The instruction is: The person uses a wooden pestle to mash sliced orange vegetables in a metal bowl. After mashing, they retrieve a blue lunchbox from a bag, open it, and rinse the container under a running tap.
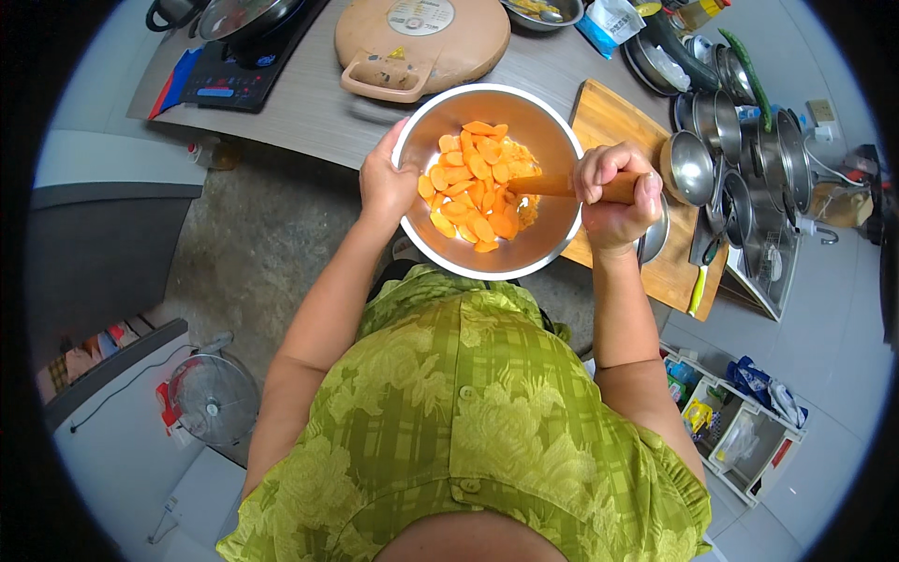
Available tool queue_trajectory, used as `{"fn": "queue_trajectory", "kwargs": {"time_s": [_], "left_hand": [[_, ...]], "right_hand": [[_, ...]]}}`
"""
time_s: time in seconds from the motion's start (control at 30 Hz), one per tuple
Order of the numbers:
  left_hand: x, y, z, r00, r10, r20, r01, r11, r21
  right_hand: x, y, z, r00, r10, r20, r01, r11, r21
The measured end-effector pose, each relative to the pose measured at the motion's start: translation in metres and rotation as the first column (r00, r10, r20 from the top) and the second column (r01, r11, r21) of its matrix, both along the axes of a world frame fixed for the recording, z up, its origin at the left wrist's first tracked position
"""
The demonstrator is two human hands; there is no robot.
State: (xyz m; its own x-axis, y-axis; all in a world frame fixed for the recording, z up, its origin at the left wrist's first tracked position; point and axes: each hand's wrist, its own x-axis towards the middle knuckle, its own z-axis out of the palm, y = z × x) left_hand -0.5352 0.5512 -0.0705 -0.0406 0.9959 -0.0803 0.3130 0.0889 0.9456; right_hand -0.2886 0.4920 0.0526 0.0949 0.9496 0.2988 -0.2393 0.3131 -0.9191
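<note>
A deep steel bowl [548, 108] is held at the counter's front edge, in front of my body. Inside lie several orange carrot slices [459, 173], with finely crushed carrot [529, 161] along the right side. My left hand [389, 181] grips the bowl's left rim, thumb on the inside. My right hand [616, 192] is wrapped round a thick wooden rolling pin [548, 184], above the bowl's right rim. The pin's far end reaches down among the carrots. Where exactly its tip rests is hidden by the slices.
Right of the bowl lies a wooden cutting board [609, 117] with a green-handled knife [699, 286]. A round electric griddle [421, 47] stands behind, and an induction cooker [239, 75] at the back left. Metal bowls and pans [688, 169] crowd the right. A fan [213, 398] stands at lower left.
</note>
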Motion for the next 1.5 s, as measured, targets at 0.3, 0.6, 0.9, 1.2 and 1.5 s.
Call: {"fn": "queue_trajectory", "kwargs": {"time_s": [0.3, 0.6, 0.9, 1.2, 1.5], "left_hand": [[0.0, -0.004, 0.009, 0.999, 0.013, -0.05, -0.013, 1.0, 0.006], [0.0, -0.003, 0.011, 0.994, 0.004, -0.107, -0.004, 1.0, -0.002], [-0.002, 0.001, 0.002, 0.999, -0.015, 0.031, 0.015, 0.999, 0.029], [0.001, -0.005, 0.012, 0.995, 0.032, -0.09, -0.034, 0.999, -0.023], [0.002, 0.0, 0.012, 1.0, 0.005, 0.003, -0.005, 1.0, 0.029]], "right_hand": [[0.0, 0.007, 0.031, 0.995, 0.002, -0.1, 0.013, 0.989, 0.148], [0.0, 0.021, 0.029, 0.989, -0.052, -0.139, 0.076, 0.981, 0.176], [0.001, 0.029, 0.0, 0.99, -0.111, -0.091, 0.112, 0.994, 0.006], [0.011, -0.002, 0.036, 0.99, -0.093, -0.11, 0.095, 0.995, 0.015], [0.009, -0.008, 0.014, 0.991, -0.099, -0.09, 0.105, 0.993, 0.061]]}}
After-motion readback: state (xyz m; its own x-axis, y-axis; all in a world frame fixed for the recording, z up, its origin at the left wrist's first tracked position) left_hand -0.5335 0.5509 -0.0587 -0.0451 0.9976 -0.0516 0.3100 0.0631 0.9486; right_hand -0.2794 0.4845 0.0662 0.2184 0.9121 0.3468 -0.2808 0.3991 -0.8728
